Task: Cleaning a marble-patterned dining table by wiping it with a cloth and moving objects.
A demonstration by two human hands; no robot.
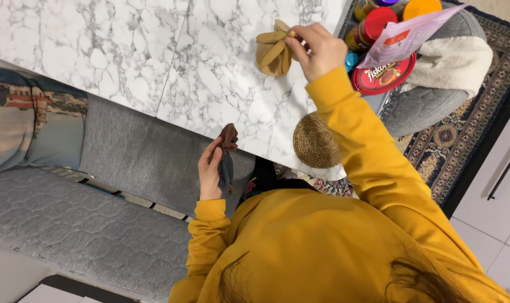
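Tan folded cloth bundle (273,49), on the marble table (126,50) at twelve o'clock: my right hand (319,50) pinches its top fold, steadying it. At seven o'clock, my left hand (210,171) clasps a brown-grey cloth (227,151); woven coaster (315,140) at the table edge.

Marble table (154,50) with tan cloth (273,53)
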